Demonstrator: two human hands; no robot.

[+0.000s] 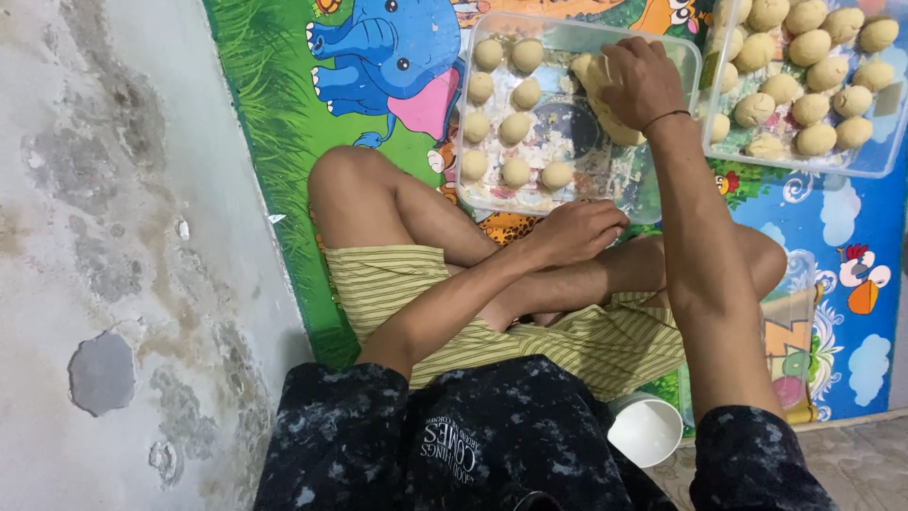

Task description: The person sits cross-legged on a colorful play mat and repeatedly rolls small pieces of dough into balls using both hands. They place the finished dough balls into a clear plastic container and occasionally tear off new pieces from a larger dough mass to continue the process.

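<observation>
Green-and-blue cartoon-printed play mat (284, 189) covers the floor, and on it sits a person cross-legged in striped yellow shorts (397, 284). At the knees, on the mat, lies a clear rectangular plastic tray (492, 194), the landmark for everything else. A second clear plastic tray (880, 166) sits just right of it, crowded with pale round dough balls (809, 47). Left of the near tray runs a stained grey concrete wall (104, 237).

Inside the near tray, small beige dough balls (515, 128) stand in rows along its left half, apart from one another, on a floury bottom. Over that tray's right half hangs the right hand (643, 80), its fingers curled down onto a larger lump of beige dough (615, 123) that lies against the tray's right wall; the lump is pressed under the palm. The left hand (577, 232) rests just below the tray's near edge, on the person's shin, fingers loosely bent and holding nothing. Well below the tray, beside the person's right thigh, a small white round cup (645, 431) shows its open mouth.
</observation>
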